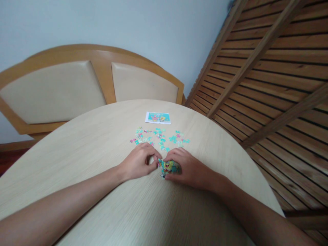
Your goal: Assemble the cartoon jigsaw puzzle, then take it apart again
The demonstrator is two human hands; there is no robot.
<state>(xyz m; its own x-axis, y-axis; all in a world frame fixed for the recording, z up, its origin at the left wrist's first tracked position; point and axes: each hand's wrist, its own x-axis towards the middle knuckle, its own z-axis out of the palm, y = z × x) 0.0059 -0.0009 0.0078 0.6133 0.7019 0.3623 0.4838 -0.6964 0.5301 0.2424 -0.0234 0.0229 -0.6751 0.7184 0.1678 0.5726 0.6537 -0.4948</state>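
A small joined patch of jigsaw pieces (169, 167), yellow and teal, lies on the round pale wooden table (102, 143). My right hand (188, 167) curls around its right side, fingers pressed on it. My left hand (139, 160) meets it from the left, thumb and fingers pinched at the patch's left edge. Several loose teal and pink puzzle pieces (159, 136) are scattered just beyond both hands. A small reference picture card (158, 117) lies farther back.
Behind the table stands a wooden bench back with two cream cushioned panels (56, 90). A slatted wooden frame (269, 78) leans on the right, close to the table's right edge. A pale blue wall is behind.
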